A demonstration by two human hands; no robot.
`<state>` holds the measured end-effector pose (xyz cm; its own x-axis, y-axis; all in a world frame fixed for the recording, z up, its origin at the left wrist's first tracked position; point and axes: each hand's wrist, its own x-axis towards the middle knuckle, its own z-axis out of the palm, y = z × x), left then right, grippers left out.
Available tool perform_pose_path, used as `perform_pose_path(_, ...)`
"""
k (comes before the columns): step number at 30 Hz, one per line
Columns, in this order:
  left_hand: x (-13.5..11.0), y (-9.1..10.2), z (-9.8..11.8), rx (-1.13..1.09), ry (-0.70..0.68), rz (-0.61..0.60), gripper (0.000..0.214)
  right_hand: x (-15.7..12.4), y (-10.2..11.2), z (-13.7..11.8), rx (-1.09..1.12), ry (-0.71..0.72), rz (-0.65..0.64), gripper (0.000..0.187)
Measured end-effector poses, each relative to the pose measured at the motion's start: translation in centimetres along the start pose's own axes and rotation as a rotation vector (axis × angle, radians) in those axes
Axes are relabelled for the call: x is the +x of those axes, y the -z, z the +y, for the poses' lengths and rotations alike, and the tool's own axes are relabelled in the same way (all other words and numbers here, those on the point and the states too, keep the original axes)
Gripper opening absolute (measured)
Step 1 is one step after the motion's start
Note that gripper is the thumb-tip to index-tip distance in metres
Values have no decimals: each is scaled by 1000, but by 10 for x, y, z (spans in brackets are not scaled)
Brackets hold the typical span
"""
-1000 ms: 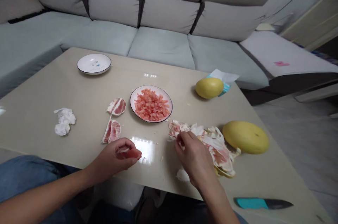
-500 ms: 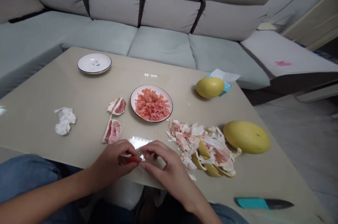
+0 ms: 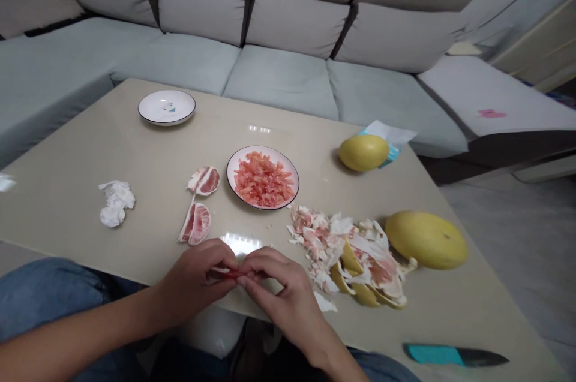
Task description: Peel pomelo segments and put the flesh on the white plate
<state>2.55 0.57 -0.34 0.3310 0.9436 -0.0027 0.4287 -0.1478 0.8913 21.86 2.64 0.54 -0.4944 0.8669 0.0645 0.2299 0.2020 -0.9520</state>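
My left hand (image 3: 195, 277) and my right hand (image 3: 281, 295) meet over the table's near edge, both pinched on one pink pomelo segment (image 3: 229, 274) that is mostly hidden by the fingers. Two more pomelo segments (image 3: 196, 223) (image 3: 205, 180) lie just beyond my left hand. A white plate (image 3: 234, 161) heaped with peeled pink pulp stands behind them. A pile of peel and membrane scraps (image 3: 351, 250) lies right of my right hand.
Two whole yellow pomelos (image 3: 426, 240) (image 3: 363, 152) sit at the right, one by a tissue pack (image 3: 389, 135). A teal-handled knife (image 3: 454, 355) lies near the front right edge. A crumpled tissue (image 3: 116, 202) and a small white dish (image 3: 166, 107) are at the left. A grey sofa (image 3: 288, 52) wraps the table (image 3: 81, 160).
My right hand left the peel pile and came left to join my left hand on the segment. The view shifted slightly.
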Motion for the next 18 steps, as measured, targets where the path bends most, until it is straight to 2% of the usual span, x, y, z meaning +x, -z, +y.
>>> perform_pose_path(4, -1, 1, 0, -53, -51, 12, 7, 3, 3, -5, 39, -20, 4, 6)
perform_pose_path(7, -1, 2, -1, -146, -38, 11, 3, 4, 4, -7, 72, -39, 6, 5)
perform_pose_path(11, 0, 3, 1, -324, 71, 25, 7, 3, 4, -1, 215, -127, 38, 6)
perform_pose_path(16, 1, 3, 4, -547, 211, 26, 11, 4, -1, 14, 589, -227, 133, 16)
perform_pose_path(18, 1, 2, 3, -606, 245, 15, 13, 5, -3, 16, 654, -234, 174, 16)
